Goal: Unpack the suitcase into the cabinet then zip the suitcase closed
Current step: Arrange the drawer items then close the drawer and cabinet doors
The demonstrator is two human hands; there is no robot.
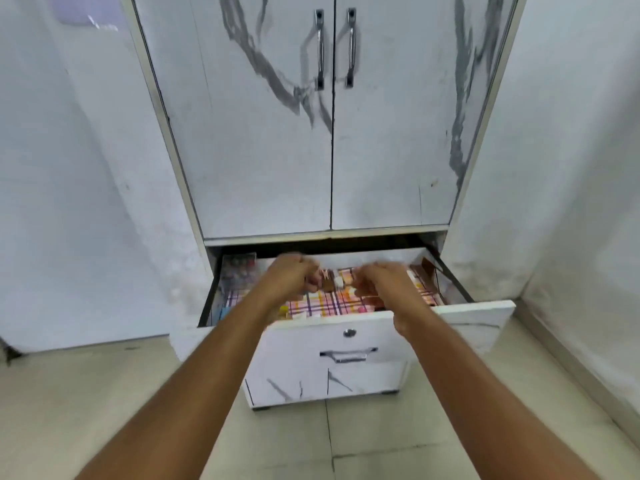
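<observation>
A white marble-patterned cabinet [277, 133] stands against the wall, its two upper doors closed and its bottom drawer [450, 317] pulled out. In the drawer lies a folded checked cloth [332, 303] in pink, orange and purple. Both my hands reach into the drawer over the cloth. My left hand [291, 275] and my right hand [381, 278] have curled fingers and hold small blurred items [337, 280] between them; I cannot make out what these are. The suitcase is out of view.
Clear packets [237, 271] lie at the drawer's left end and a brown box [424, 270] at its right end. White walls flank the cabinet. Beige floor tiles [104, 393] spread in front. The drawer front carries a lock and a metal handle [348, 355].
</observation>
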